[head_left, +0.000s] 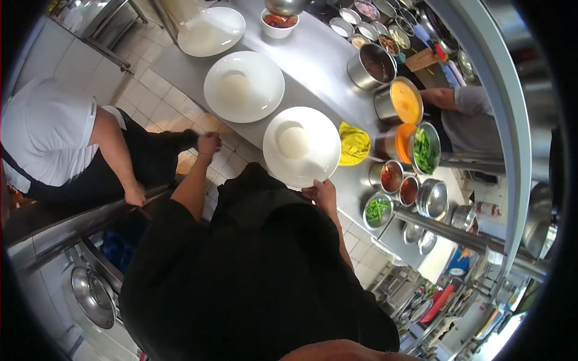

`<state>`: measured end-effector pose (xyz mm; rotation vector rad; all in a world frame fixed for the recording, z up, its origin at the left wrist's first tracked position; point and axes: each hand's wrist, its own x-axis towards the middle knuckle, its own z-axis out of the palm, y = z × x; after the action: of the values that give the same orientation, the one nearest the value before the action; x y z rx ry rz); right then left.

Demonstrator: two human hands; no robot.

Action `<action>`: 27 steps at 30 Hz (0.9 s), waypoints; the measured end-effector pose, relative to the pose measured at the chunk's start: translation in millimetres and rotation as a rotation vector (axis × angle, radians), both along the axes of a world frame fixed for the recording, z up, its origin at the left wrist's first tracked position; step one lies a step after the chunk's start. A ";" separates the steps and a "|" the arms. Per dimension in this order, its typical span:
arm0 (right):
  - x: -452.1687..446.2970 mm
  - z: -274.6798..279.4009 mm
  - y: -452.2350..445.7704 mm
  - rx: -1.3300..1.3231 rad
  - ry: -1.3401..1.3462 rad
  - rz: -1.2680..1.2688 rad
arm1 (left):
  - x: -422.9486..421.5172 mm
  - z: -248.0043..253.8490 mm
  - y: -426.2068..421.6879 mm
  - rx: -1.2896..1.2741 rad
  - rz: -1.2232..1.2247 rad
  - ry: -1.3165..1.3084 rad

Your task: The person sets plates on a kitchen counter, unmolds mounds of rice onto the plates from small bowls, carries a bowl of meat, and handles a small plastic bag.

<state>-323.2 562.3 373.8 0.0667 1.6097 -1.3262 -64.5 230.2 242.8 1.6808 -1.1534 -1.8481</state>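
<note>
At the rim of the nearest white plate, my right hand pinches the edge, thumb on top. This plate lies on the steel counter with a pale round patch in its centre. My left hand is off the counter to the left, fingers curled. Whatever it may hold is too small to make out; a dark shape lies right beside it. A second white plate and a third white plate stand further along the counter. A crumpled yellow cloth lies right of the nearest plate.
A person in a white shirt stands at the left. Across the counter, a person's forearm reaches toward a pot of orange liquid. More pots, a bowl of green vegetables and small bowls line the far side. A metal rail crosses the right.
</note>
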 end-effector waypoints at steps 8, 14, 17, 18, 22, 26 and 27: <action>-35.6 2.8 -21.6 -0.004 0.051 -0.100 | -26.9 107.4 -53.4 -0.434 0.293 0.061; -64.5 4.3 -19.5 -0.050 -0.010 -0.078 | -42.7 116.1 -99.3 -0.516 0.390 0.145; -70.3 1.0 -18.8 -0.047 0.023 -0.038 | -68.6 117.2 -151.2 -0.555 0.408 0.135; -71.0 3.2 -20.6 -0.015 0.058 -0.003 | -72.3 95.0 -172.1 -0.620 0.383 0.070; -64.3 7.3 -27.1 0.073 0.356 0.087 | -88.6 115.2 -195.6 -0.875 0.124 -0.428; -75.3 -2.5 -28.6 0.126 0.798 0.416 | -88.8 107.8 -202.5 -0.769 -0.131 -0.422; -74.4 -3.8 -28.8 0.107 0.755 0.378 | -88.4 109.9 -200.5 -0.703 -0.170 -0.374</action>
<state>-397.7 533.5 370.1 -0.7171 2.1749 -1.0114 -152.9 29.7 352.7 1.5483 -1.8689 -1.0100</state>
